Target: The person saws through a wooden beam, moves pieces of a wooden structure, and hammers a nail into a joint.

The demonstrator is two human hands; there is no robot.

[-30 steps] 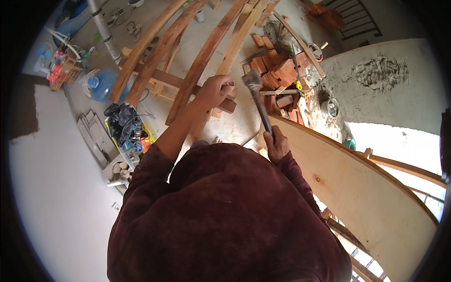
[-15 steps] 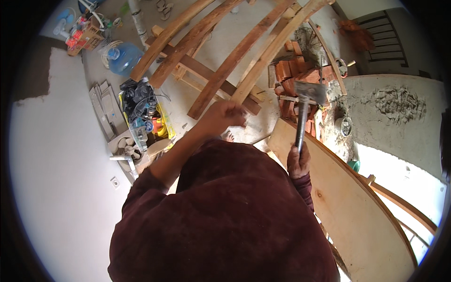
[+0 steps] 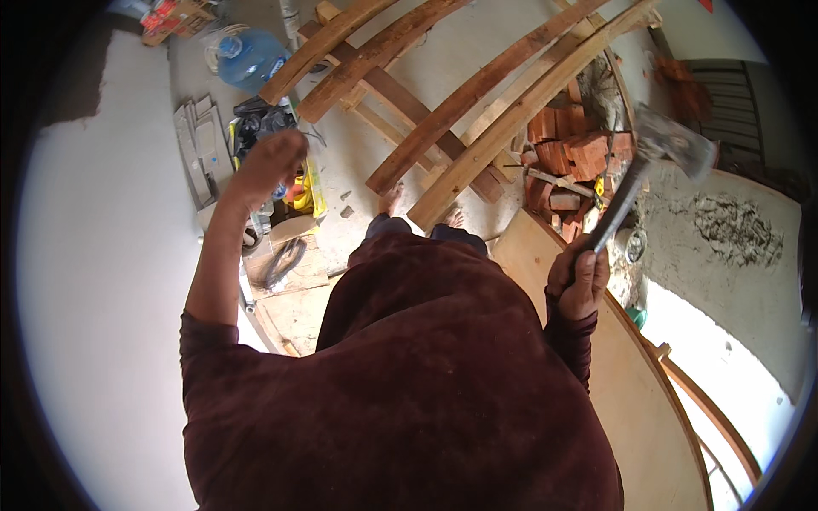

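Observation:
My right hand (image 3: 580,277) grips the dark handle of a hatchet (image 3: 620,204), raised at my right with its broad metal head up. The head is slightly blurred and overlaps the view of the brick pile. My left hand (image 3: 274,162) is held up at the left, fingers curled closed; anything inside them is hidden. It appears in front of a yellow-edged tool container (image 3: 312,189). Ahead of me, long wooden beams (image 3: 503,153) lie across a wooden support (image 3: 400,102), their near ends pointing towards my feet.
Broken red bricks (image 3: 569,153) are heaped at the right, beside a leaning plywood sheet (image 3: 630,383). A blue water bottle (image 3: 252,61) and grey offcuts (image 3: 201,140) lie at the left by the white wall (image 3: 94,281). Cardboard (image 3: 298,268) is on the floor near my left side.
My left hand has swung left and away from the beams, its fingers curling tighter. My right hand has moved right, with the hatchet tilting further rightward. The view has shifted, bringing my feet into sight.

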